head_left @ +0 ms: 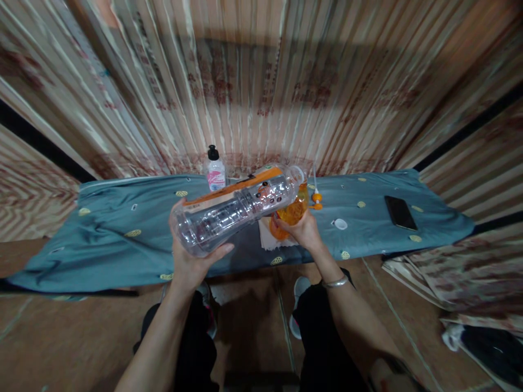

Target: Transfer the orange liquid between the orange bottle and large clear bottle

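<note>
Head view shows a large clear bottle (237,212) carrying an orange-and-beige label (232,190) with a dark-marked round motif and characters too blurred to read. Behind it, a small bottle (216,175) with a black cap wears a pink-and-white label whose lettering is likewise illegible, and the striped curtain (261,103) bears columns of small, unreadable writing among reddish prints. The left hand (190,267) cups the clear bottle near its base, fingers wrapped around the far side and thumb stretched along the near side; the forearm rises from the lower left. The bottle lies tilted nearly level in the air, its mouth pointing right, at the upper part of an orange bottle (291,213); whether the two touch cannot be told. The right hand (306,231) reaches in from the lower right, a silver bracelet (335,282) at its wrist, its fingers closed around the orange bottle above a pale paper (267,239). On the cloth-covered tabletop (102,212), an orange pump head (317,197) with a white tube stands just beside that bottle, a white cap (340,224) lies near, and a black phone (400,212) rests farther right.
</note>
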Action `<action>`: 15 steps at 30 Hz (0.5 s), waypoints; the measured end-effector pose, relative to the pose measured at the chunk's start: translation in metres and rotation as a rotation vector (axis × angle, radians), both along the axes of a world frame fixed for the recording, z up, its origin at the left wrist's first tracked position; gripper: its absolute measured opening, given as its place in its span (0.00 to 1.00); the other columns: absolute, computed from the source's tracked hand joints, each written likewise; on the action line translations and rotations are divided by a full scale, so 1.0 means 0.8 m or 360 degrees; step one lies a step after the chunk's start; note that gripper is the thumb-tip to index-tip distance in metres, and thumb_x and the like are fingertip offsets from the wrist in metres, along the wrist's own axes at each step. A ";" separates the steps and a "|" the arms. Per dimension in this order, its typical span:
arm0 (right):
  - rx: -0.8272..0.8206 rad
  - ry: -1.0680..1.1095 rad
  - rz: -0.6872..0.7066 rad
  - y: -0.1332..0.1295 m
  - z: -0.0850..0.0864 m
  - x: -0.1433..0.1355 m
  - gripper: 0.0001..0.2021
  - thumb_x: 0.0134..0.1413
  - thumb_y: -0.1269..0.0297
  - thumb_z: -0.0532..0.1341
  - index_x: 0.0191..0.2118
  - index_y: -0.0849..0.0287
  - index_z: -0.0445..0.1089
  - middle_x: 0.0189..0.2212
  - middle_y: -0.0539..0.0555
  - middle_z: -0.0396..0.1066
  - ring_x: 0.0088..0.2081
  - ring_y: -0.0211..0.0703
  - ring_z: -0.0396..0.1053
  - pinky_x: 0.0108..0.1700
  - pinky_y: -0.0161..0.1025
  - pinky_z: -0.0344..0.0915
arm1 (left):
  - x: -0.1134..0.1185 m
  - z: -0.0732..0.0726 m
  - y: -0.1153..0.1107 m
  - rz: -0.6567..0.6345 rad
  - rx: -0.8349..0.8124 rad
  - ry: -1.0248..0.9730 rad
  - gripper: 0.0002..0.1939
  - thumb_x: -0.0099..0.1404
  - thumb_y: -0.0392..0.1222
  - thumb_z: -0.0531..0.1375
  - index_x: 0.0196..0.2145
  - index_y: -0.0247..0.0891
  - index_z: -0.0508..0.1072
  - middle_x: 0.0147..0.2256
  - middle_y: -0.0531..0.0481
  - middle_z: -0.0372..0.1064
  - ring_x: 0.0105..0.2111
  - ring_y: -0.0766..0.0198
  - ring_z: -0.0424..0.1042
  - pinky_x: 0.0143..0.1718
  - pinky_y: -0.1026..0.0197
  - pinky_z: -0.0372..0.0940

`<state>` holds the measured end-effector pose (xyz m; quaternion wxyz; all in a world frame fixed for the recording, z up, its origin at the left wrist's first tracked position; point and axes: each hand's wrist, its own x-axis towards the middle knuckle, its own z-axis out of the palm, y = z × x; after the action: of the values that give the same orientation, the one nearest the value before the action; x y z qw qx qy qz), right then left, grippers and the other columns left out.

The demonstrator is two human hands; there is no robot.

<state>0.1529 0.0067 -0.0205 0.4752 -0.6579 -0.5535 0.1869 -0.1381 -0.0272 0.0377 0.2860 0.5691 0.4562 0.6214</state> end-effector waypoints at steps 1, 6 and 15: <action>0.0001 0.0002 -0.0004 0.000 -0.001 0.000 0.36 0.40 0.51 0.77 0.56 0.56 0.69 0.49 0.62 0.82 0.51 0.63 0.81 0.53 0.54 0.78 | 0.000 0.000 0.000 -0.0012 -0.0006 -0.0001 0.65 0.38 0.60 0.82 0.68 0.39 0.60 0.66 0.32 0.64 0.65 0.33 0.68 0.70 0.30 0.59; 0.0037 0.0002 -0.0009 0.001 -0.002 0.000 0.37 0.40 0.50 0.77 0.57 0.56 0.68 0.48 0.63 0.82 0.52 0.64 0.81 0.52 0.54 0.78 | -0.002 -0.005 0.001 -0.0047 0.0048 -0.0012 0.63 0.39 0.53 0.83 0.68 0.45 0.59 0.63 0.36 0.68 0.64 0.36 0.70 0.69 0.30 0.61; 0.0005 0.0034 0.0018 0.001 0.002 -0.001 0.38 0.40 0.48 0.76 0.57 0.58 0.68 0.49 0.65 0.82 0.54 0.66 0.79 0.54 0.57 0.76 | -0.001 -0.004 0.001 0.0021 0.0107 0.0032 0.60 0.39 0.55 0.82 0.66 0.44 0.62 0.63 0.35 0.65 0.64 0.31 0.68 0.70 0.25 0.58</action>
<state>0.1523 0.0072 -0.0191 0.4810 -0.6519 -0.5526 0.1957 -0.1392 -0.0260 0.0346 0.2578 0.5817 0.4416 0.6326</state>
